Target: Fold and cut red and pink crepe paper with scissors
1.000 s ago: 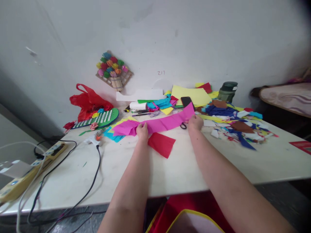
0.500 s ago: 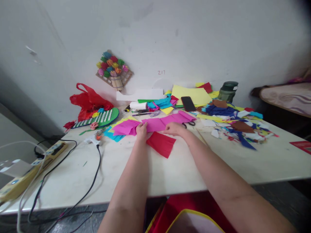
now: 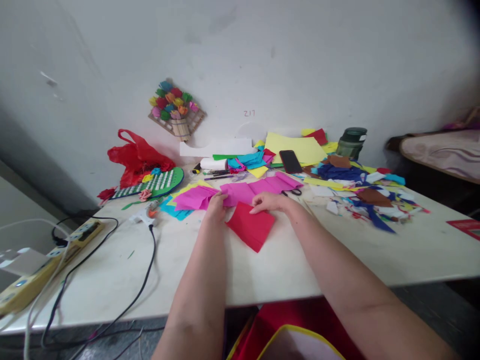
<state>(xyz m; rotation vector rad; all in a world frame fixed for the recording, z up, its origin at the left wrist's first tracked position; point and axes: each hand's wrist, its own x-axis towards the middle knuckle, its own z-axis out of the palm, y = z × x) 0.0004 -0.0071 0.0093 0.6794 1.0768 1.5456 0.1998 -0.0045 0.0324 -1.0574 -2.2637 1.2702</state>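
Between thumb and fingertips of the right hand (image 3: 270, 201), a red, four-sided sheet of thin paper (image 3: 250, 229) is pinched near its upper edge; by the left hand (image 3: 216, 206), a long magenta paper strip (image 3: 238, 193) is pinched. The sheet is held over the white tabletop (image 3: 273, 270). Limpness, lightness and easy tearing are expected; edges are best gripped gently.

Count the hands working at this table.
2: the left hand, holding the pink paper, and the right hand, to its right, pinching the red sheet. No others show.
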